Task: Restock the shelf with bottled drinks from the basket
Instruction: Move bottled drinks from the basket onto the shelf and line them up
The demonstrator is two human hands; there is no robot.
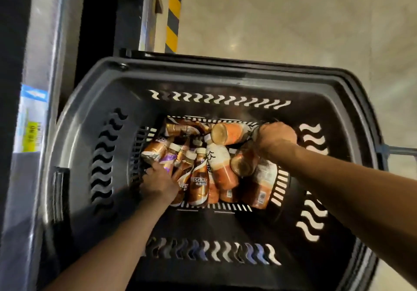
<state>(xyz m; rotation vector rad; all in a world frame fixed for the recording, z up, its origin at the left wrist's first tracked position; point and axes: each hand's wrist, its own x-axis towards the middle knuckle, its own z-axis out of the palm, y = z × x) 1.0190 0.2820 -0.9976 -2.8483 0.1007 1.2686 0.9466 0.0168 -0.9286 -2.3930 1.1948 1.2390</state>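
In basket (203, 70) bottom, bottled drinks (224, 177) lying heaped. Right hand (275, 136) clasping orange bottle (230, 133) by neck, likely for shelf (33, 69) alongside; left hand (160, 183) burrowing among brown bottles (198, 183), grip hidden, cannot tell.

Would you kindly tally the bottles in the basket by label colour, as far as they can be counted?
Orange-labelled bottles: at least 4, one gripped by the right hand
Copper-brown bottles: at least 4
Purple-labelled bottle: 1
Total: at least 9; the heap in the basket hides others.
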